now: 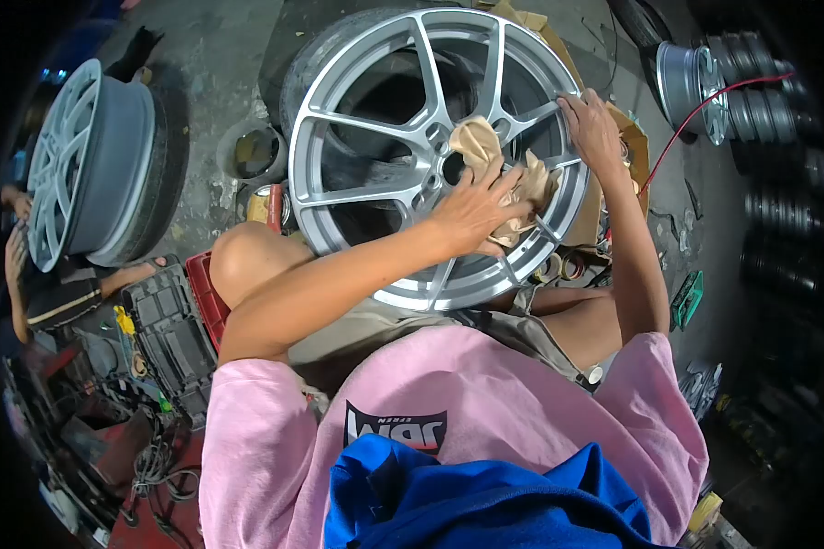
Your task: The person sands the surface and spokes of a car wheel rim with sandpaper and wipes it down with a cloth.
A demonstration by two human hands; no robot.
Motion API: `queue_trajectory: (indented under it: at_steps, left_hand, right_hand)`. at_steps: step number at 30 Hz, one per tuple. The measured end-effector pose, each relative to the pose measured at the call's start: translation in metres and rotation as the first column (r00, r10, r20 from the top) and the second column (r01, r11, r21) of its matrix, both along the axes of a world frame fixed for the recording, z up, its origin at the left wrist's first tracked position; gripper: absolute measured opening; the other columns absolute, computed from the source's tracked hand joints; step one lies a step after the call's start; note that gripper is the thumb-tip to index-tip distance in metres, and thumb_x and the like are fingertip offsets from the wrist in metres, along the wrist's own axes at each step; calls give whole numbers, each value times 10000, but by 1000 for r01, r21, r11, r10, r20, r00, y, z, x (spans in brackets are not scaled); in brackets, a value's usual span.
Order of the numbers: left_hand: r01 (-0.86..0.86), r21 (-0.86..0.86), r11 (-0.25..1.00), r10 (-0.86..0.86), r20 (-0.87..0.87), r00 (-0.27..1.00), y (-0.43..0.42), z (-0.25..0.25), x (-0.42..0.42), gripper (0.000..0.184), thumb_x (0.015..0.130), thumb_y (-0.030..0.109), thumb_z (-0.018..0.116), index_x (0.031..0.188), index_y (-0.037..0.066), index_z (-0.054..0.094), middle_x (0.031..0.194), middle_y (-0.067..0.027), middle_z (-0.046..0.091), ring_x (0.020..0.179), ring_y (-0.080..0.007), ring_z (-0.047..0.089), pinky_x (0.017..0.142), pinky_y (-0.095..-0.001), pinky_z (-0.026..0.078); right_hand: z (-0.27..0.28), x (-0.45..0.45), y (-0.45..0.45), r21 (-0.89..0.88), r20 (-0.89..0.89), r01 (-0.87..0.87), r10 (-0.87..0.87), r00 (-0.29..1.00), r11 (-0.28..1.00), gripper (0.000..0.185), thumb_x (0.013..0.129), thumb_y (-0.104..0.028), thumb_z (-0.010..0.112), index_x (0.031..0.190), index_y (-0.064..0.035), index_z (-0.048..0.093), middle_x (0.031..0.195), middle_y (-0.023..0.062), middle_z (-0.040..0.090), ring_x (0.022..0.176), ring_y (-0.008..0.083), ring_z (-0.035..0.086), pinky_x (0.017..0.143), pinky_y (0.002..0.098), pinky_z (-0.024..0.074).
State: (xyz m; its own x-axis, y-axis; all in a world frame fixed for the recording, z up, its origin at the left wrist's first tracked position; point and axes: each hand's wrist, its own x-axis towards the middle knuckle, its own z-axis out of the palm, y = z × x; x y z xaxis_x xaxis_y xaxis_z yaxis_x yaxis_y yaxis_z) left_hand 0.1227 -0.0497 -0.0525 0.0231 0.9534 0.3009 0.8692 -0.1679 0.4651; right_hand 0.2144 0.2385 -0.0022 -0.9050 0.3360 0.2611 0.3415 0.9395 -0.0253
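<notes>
A silver multi-spoke alloy wheel (419, 108) lies tilted in front of me, its lower edge close to my lap. My left hand (479, 209) presses a crumpled tan sheet (476, 145), paper or cloth, against the spokes right of the hub. Its fingers are bent over the sheet and slightly blurred. Farther right, my right hand (591, 133) grips the wheel's outer rim, with its fingers curled over the edge. Beneath the wheel is a dark tire (304, 78), partly hidden.
At left, another person's hand (16, 254) is by a second silver wheel (110, 169) above a tire. A cardboard box (634, 137) stands behind my right arm. More wheels (691, 87) and a red hose (696, 114) are at right. A black case (169, 334) lies left.
</notes>
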Motion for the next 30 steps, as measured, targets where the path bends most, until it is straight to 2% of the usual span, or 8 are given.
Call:
queue_trajectory:
  at_steps: [5,7,11,14,18,22,25,30]
  left_hand:
    - [96,-199,975,-90,40,995,1,-25,6,565,760,230,895,1268,137,666,1499,-184,491,1378,-373,503,992,-486,528]
    - [124,-215,969,-107,92,990,2,-23,-1,538,751,215,885,1237,117,676,1432,-187,538,1327,-376,543,964,-482,541]
    - [193,-367,910,-66,330,942,-2,29,-30,547,704,288,886,1164,64,693,1201,-207,663,1151,-394,653,900,-491,565]
    - [-67,-110,992,89,211,973,-10,47,-58,641,678,387,882,1193,58,690,1074,-196,725,1033,-400,706,907,-475,569]
    - [-443,80,893,379,397,836,-22,97,-144,555,701,343,911,1189,160,720,1079,-139,770,950,-365,746,839,-450,587]
    - [-764,162,624,614,504,608,-41,119,-207,608,845,463,849,1282,85,659,1280,-244,715,1167,-355,716,975,-484,573]
    - [-792,135,595,702,392,594,-47,83,-241,606,815,452,875,1248,64,706,1143,-166,785,1073,-342,757,945,-417,574]
    - [-713,82,696,665,301,684,-10,59,-218,694,826,545,851,1272,37,693,1169,-215,771,1122,-408,731,962,-452,548]
  right_hand:
    - [2,-9,-43,-408,123,-137,203,971,903,360,1081,-291,569,1261,-29,738,1225,263,722,1135,410,689,970,454,544]
    - [13,-7,-16,-332,163,-203,268,950,921,372,1093,-312,531,1275,-60,736,1173,253,737,1055,403,725,916,495,583]
    - [15,-15,10,-63,453,192,-143,880,979,341,1085,-298,530,1285,-113,735,1122,218,756,1024,394,732,915,497,586]
    - [-10,-12,-40,-193,35,-379,392,919,905,307,1090,-303,528,1253,-163,746,1084,222,760,917,409,739,780,525,605]
    - [8,0,23,7,382,87,-83,921,996,311,1089,-317,541,1238,-150,756,1101,256,731,982,407,728,814,503,590]
    - [7,-9,-17,48,280,-59,44,959,997,314,1076,-296,557,1240,-124,762,945,218,658,909,400,680,821,488,567]
    - [-12,-21,-80,-106,28,-79,82,996,991,410,1097,-347,523,1072,-25,776,968,218,651,966,432,670,822,555,537]
    - [-29,-39,-78,-86,119,95,-85,989,992,419,1103,-343,508,988,-20,747,982,191,632,980,413,625,819,566,480]
